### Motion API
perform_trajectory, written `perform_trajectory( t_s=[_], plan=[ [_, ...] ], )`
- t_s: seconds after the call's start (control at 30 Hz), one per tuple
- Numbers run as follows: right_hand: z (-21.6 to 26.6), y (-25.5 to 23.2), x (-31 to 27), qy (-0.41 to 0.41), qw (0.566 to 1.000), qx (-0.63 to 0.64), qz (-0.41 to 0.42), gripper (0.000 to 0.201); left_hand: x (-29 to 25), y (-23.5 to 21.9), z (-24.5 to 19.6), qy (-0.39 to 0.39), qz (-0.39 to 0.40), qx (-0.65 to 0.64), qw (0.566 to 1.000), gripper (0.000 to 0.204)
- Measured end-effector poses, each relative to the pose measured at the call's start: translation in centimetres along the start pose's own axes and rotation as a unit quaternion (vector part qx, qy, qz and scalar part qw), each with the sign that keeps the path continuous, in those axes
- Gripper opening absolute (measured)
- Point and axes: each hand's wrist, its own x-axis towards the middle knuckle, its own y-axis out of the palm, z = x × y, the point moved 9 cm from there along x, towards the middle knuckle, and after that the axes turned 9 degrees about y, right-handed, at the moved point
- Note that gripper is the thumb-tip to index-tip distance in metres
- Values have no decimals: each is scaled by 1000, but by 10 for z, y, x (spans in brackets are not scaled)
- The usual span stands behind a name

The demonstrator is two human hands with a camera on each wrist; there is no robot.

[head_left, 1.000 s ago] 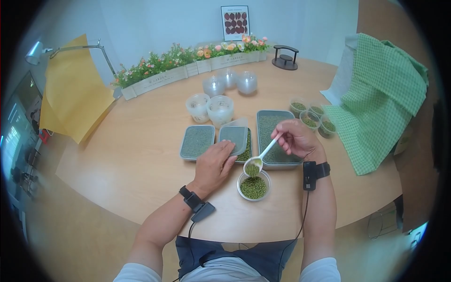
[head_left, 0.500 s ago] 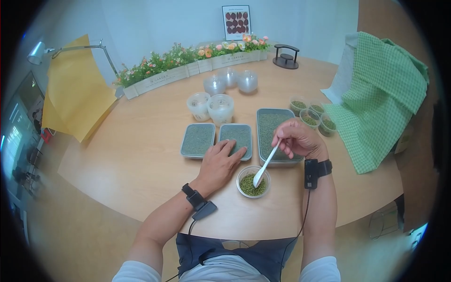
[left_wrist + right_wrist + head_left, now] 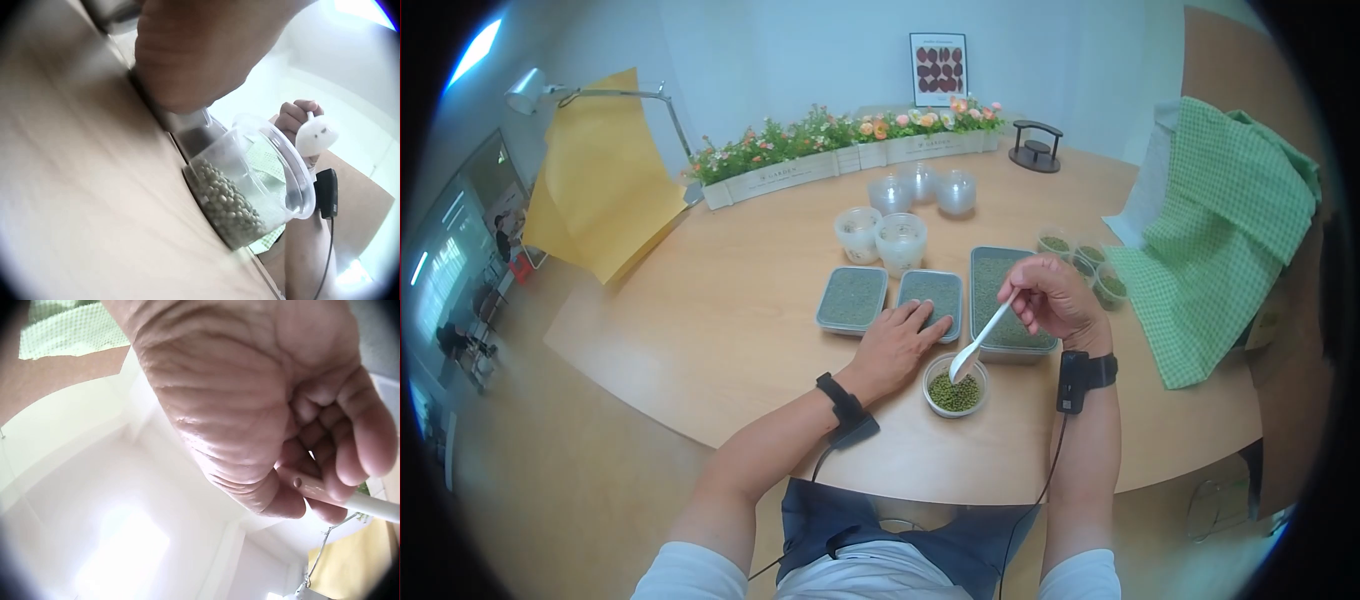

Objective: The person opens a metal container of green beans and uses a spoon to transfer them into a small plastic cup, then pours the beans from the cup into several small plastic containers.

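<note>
In the head view, the right hand (image 3: pixel 1060 297) pinches the handle of a white spoon (image 3: pixel 984 343), whose bowl is over a round clear cup of green beans (image 3: pixel 956 396). The spoon's handle (image 3: pixel 369 505) also shows between thumb and fingers in the right wrist view. The left hand (image 3: pixel 895 350) rests with spread fingers on the lid of a small rectangular container (image 3: pixel 930 292). In the left wrist view the clear cup (image 3: pixel 228 200) stands beside the left hand (image 3: pixel 200 50), partly filled with beans, and the spoon's bowl (image 3: pixel 315 135) is raised beyond it.
Another small lidded container (image 3: pixel 852 298) is at the left, a larger one (image 3: pixel 1000 285) at the right. Stacked cups (image 3: pixel 900 240) stand behind; several bean cups (image 3: pixel 1112 287) are near a green checked cloth (image 3: pixel 1210 230). Flower boxes (image 3: pixel 780 177) line the back.
The small container's lid, lifted and tilted one second ago, lies flat under the left hand. The spoon has emptied its beans into the cup and its bowl has risen slightly. The head view has shifted.
</note>
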Motion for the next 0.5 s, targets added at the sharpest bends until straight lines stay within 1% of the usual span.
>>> perform_trajectory(
  t_s=[0.03, 0.07, 0.13, 0.17, 0.2, 0.23, 0.27, 0.33, 0.37, 0.4, 0.43, 0.47, 0.5],
  plan=[
    [2, 4, -1, 0, 1000, -6, 3, 27, 0, -2, -1, 5, -1, 6, 1000, 43],
    [5, 4, -3, -13, 1000, 1, -12, 26, -1, -4, -1, 2, -7, 8, 1000, 43],
    [6, 7, -10, -25, 999, 0, -30, 26, 0, -2, -2, -3, 16, -20, 1000, 46],
    [5, 9, -16, -57, 998, 22, -26, 26, 0, -7, -2, -3, 9, -23, 1000, 46],
    [5, 10, -24, -89, 995, 42, -22, 26, -1, -10, 0, -12, 7, -55, 998, 49],
    [-1, 10, -30, -87, 995, 35, -24, 26, -3, -13, 3, -21, 7, -86, 996, 53],
    [-10, 5, -38, -88, 994, 51, -43, 26, -6, -17, 7, -22, 3, -91, 996, 53],
    [-33, -1, -55, -89, 991, 70, -71, 26, -15, -32, 20, -1, -8, -30, 1000, 63],
    [-43, -4, -65, -101, 987, 90, -87, 26, -20, -29, 35, -18, 27, -16, 999, 71],
    [-50, -7, -74, -112, 983, 108, -102, 25, -26, -33, 44, -14, 24, -22, 999, 71],
    [-59, -6, -83, -107, 980, 130, -104, 25, -35, -32, 60, -54, 46, -20, 997, 73],
    [-67, -3, -88, -104, 980, 126, -110, 25, -44, -31, 74, -95, 68, -19, 993, 75],
    [-75, -1, -92, -113, 976, 146, -117, 25, -50, -35, 81, -94, 66, -26, 993, 75]
  ],
)
